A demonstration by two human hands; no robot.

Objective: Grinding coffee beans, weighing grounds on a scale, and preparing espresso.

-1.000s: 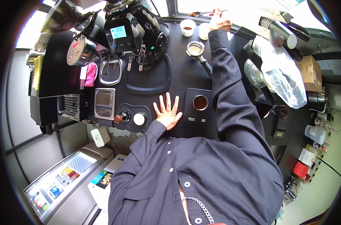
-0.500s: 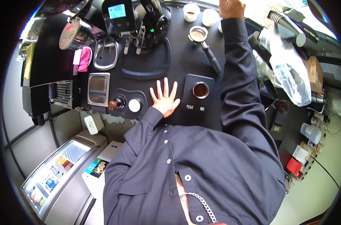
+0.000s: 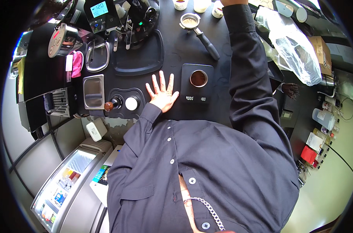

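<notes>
My left hand (image 3: 162, 92) lies flat with its fingers spread on the black counter, beside a black scale (image 3: 197, 91). On that scale stands a round metal cup of dark coffee grounds (image 3: 199, 79). My right arm stretches far forward, and only a sliver of my right hand (image 3: 234, 2) shows at the top edge; its fingers are hidden. A portafilter (image 3: 196, 29) with pale brown grounds in its basket rests on the counter left of that arm. Near the top edge, close to my right hand, stand several white cups, one of them a patterned cup (image 3: 218, 11).
Left of my left hand, a black mat (image 3: 116, 93) holds a wooden-handled tamper (image 3: 109, 105) and a white-topped round tool (image 3: 132, 103). Beyond are a steel knock-box tray (image 3: 94, 101), a black drip tray (image 3: 139, 69) and a grinder (image 3: 102, 15). Clear plastic bag (image 3: 293, 46) at right.
My view has shifted forward and right, so the counter things sit higher and further left. Most of my right hand has left the picture, and another white cup shows beside it. My left hand stays spread.
</notes>
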